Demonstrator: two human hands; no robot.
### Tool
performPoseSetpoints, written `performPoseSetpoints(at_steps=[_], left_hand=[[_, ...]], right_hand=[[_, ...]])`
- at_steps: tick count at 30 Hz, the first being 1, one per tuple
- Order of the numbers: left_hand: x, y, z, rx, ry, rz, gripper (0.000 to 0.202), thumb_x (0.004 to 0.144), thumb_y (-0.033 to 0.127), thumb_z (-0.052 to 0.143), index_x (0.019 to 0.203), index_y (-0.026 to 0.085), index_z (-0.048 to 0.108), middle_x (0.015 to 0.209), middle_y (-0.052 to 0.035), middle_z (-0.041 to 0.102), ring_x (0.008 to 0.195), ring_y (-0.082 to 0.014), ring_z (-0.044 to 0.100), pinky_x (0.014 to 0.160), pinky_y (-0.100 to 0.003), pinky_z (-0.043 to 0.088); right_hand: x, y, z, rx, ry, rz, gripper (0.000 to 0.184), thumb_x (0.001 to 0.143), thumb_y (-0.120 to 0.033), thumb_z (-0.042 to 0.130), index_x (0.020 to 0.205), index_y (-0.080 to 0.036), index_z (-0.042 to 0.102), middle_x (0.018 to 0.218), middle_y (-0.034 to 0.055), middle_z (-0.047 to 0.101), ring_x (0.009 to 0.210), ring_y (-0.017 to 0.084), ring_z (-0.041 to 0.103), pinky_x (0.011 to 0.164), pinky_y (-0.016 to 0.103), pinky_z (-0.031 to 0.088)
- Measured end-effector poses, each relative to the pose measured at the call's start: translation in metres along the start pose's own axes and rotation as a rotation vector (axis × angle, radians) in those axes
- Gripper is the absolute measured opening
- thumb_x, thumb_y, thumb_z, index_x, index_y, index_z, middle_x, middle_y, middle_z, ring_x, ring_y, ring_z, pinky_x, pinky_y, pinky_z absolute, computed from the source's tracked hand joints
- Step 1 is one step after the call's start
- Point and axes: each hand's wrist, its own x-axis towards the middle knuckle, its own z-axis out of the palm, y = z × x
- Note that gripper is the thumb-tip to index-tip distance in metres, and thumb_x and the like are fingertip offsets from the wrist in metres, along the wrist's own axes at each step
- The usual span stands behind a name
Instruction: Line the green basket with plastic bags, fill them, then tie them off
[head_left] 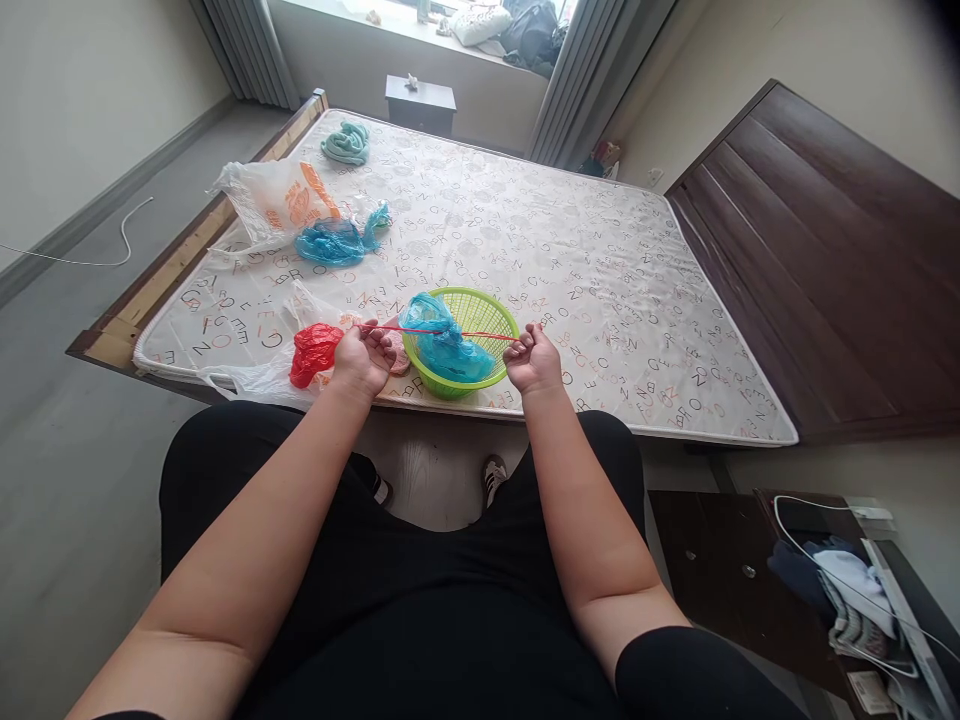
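Note:
A blue plastic bag [454,355], gathered at its neck, lies in a green plastic basket [504,310] at the near edge of the mattress. Around the bag's neck runs a thin red string [484,335], pulled out taut to both sides. My left hand [364,358] pinches one end of it, left of the basket, palm turned up. The other end is between the closed fingers of my right hand [534,358], at the basket's right rim. Just beside my left hand sits a crumpled red plastic bag [315,352]. Something pink [400,355] shows partly behind the basket's left side.
On the mattress [600,300] lie another blue plastic bag [334,242], a white plastic bag with orange print [277,195] and a coiled teal cloth-like thing [346,144]. A wooden bed frame edges the left; a dark headboard [832,270] stands right. A nightstand [705,560] is near right.

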Motion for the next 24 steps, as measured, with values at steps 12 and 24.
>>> performPoseSetpoints(at_steps=[12, 24], left_hand=[[-0.0015, -0.0003, 0.0017, -0.022, 0.011, -0.019, 0.023, 0.103, 0.022, 0.040, 0.086, 0.020, 0.057, 0.057, 0.0037, 0.052, 0.043, -0.0107, 0.052, 0.046, -0.021, 0.040], [-0.0003, -0.0005, 0.0002, -0.013, 0.011, -0.021, 0.025, 0.105, 0.026, 0.039, 0.089, 0.020, 0.057, 0.057, 0.0033, 0.054, 0.044, -0.0111, 0.054, 0.047, -0.021, 0.041]], right_hand=[[-0.0032, 0.0038, 0.0020, 0.034, -0.005, 0.018, 0.027, 0.111, -0.024, 0.042, 0.084, -0.023, 0.046, 0.052, -0.0115, 0.035, 0.039, 0.007, 0.034, 0.040, 0.015, 0.032], [-0.0039, 0.0044, 0.0022, 0.027, -0.004, 0.025, 0.027, 0.111, -0.024, 0.042, 0.084, -0.023, 0.045, 0.054, -0.0114, 0.035, 0.039, 0.006, 0.033, 0.040, 0.015, 0.031]])
